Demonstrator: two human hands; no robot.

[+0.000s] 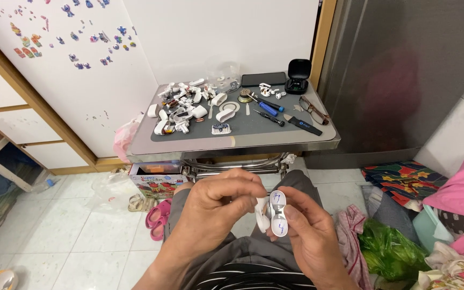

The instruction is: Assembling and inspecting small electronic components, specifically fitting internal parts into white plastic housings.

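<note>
Item: white earbud case [277,214], long axis upright, pinched in right hand [310,236]; left hand [216,201] just beside, fingertips pressed together on its left edge. Worktop [243,140] beyond.

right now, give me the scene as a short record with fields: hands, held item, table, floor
left hand: left hand curled, fingertips at the side of the white earbud case
right hand: right hand grips the case from the right, thumb on its front
held item: white earbud case, small, held over the lap
table: small metal table with a grey mat, white earbud case parts, screwdrivers, eyeglasses, open black earbud case, dark phone
floor: pink sandals, colourful box, green plastic bag
</note>
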